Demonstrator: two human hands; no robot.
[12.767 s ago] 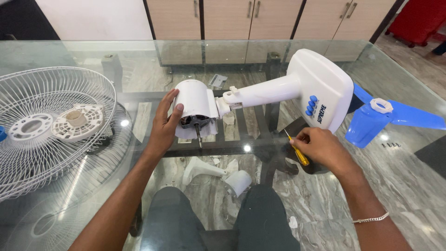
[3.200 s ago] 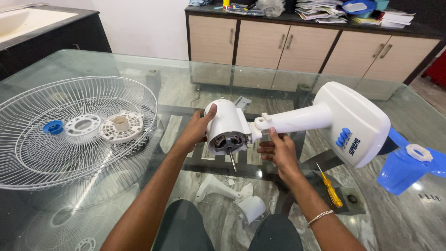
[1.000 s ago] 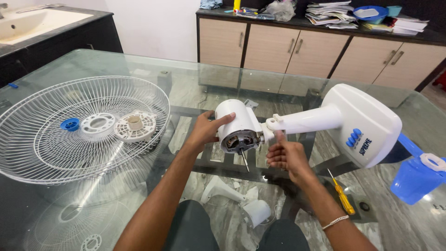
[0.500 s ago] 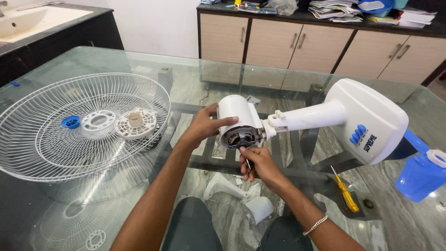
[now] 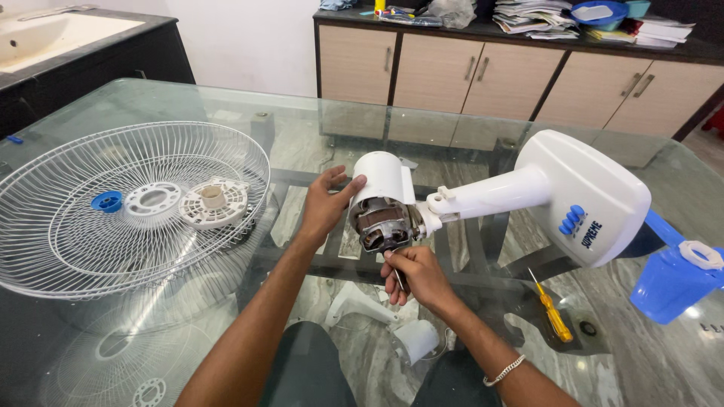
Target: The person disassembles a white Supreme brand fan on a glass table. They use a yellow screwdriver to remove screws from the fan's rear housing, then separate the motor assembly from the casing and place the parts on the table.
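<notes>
The left hand [image 5: 326,202] cupped the white motor cover [image 5: 379,178], fingers spread around its side. The right hand [image 5: 413,275] was closed around the motor shaft [image 5: 397,280] just below the exposed motor [image 5: 382,220]. The fan body lay on a glass table [image 5: 188,102], its white base [image 5: 584,197] to the right. One yellow screwdriver [image 5: 551,310], one blue fan blade [image 5: 675,277] and one wire grille [image 5: 113,207] with a blue cap [image 5: 106,200] rested on the glass. Four wooden cabinet doors [image 5: 422,74] lined the wall.
</notes>
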